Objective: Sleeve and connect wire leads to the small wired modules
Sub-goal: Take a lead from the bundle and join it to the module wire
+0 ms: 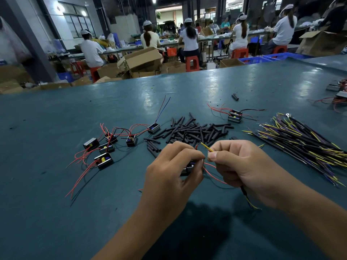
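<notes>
The right hand (242, 166) has its grip pinched on a yellow wire lead (206, 147), whose bare end pokes out past the thumb and forefinger, while the lead's black-sleeved tail (246, 196) trails out below the palm toward the wrist. The left hand (172, 169) has its fingers curled round a small wired module (188, 168), most of which is hidden behind the knuckles; only a dark corner and a loop of its red wire (212, 174) show between the two hands. The fingertips of both hands nearly meet, and where exactly the red and yellow ends touch is too small to make out. Both hands hover just above the teal table (56, 212). Just beyond them lies a loose heap of black sleeve pieces (195, 131). To the left sits a cluster of modules with red and black leads (109, 145), and one more module (234, 115) stands apart behind the heap. On the right is a sheaf of black, yellow and purple wire leads (308, 143), its far end cut off by the frame edge. More wired parts (338, 94) at the far right edge are also cut off. No writing or label can be read on anything. In the background, people in white caps (189, 38) sit at benches among cardboard boxes (142, 61).
</notes>
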{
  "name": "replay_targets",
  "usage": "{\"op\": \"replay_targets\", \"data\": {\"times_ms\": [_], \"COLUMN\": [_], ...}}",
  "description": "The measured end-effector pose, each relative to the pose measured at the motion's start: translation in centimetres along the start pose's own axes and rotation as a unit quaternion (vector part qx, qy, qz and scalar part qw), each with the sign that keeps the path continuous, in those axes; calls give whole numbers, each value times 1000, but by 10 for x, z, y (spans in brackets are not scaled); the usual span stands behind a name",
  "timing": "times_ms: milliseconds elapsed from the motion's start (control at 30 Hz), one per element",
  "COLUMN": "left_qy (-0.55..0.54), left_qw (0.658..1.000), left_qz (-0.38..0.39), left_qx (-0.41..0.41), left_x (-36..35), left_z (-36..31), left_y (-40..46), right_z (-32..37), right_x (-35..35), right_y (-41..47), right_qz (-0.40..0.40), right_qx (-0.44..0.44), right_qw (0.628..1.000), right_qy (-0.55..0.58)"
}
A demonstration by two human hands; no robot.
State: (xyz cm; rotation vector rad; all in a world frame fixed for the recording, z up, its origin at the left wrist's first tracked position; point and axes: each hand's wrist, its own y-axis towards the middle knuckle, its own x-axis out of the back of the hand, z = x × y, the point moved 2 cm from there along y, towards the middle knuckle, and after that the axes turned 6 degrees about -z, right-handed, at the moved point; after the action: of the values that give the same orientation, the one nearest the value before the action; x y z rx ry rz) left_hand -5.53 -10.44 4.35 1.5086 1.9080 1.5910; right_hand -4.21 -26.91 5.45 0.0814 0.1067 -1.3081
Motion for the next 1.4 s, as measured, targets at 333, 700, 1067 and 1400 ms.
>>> {"op": "replay_targets", "data": {"times_ms": [333, 700, 1067, 1400], "left_qy": [-451, -61, 97, -378], "left_qw": [676, 996, 986, 812], "left_qz": [204, 33, 9, 140], "left_qx": [545, 60, -138, 423], "left_x": [-3, 8, 2, -8], "left_z": [0, 2, 0, 12], "left_y": [-1, 5, 2, -4], "right_z": [4, -5, -7, -4], "right_x": [2, 10, 3, 9], "right_y": [-5, 6, 5, 6], "right_qz": [20, -60, 13, 11], "right_qx": [201, 101, -34, 126], "right_qw": [954, 983, 999, 978], "right_qy": [-220, -138, -4, -167]}}
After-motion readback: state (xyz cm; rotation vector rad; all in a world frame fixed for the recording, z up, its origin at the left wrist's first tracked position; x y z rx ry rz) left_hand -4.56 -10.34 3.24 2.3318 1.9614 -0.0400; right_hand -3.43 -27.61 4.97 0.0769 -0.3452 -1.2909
